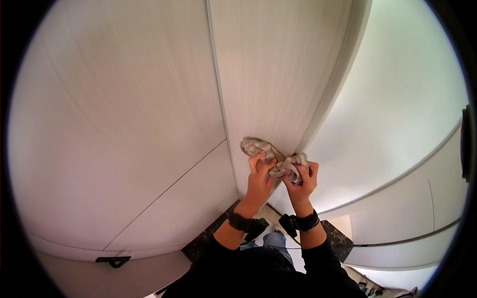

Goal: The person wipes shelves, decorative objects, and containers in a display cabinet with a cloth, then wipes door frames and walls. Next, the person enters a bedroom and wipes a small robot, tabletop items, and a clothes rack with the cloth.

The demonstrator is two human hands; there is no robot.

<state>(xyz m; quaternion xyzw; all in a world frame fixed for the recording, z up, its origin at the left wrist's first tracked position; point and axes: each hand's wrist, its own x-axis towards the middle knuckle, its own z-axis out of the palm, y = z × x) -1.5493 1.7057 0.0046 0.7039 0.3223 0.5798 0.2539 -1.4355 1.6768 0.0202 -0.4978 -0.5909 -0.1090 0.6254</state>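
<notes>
A crumpled beige and white cloth (284,163) is bunched between my two hands, in front of the lower part of a pale wood-grain panel (278,64). My left hand (260,180) is closed on the cloth's left part, with the thumb and fingers pressed into it. On the right, my right hand (303,183) grips the other end of the cloth near the panel's right edge. Part of the cloth spreads up and left past my left fingertips, against the panel.
Wide pale panels (124,124) with thin seams fill the left. A dark handle (114,260) is at the lower left. To the right stands a smooth white surface (397,99). Dark marbled strips (338,239) lie low, near my legs. Small items (370,288) are at the lower right.
</notes>
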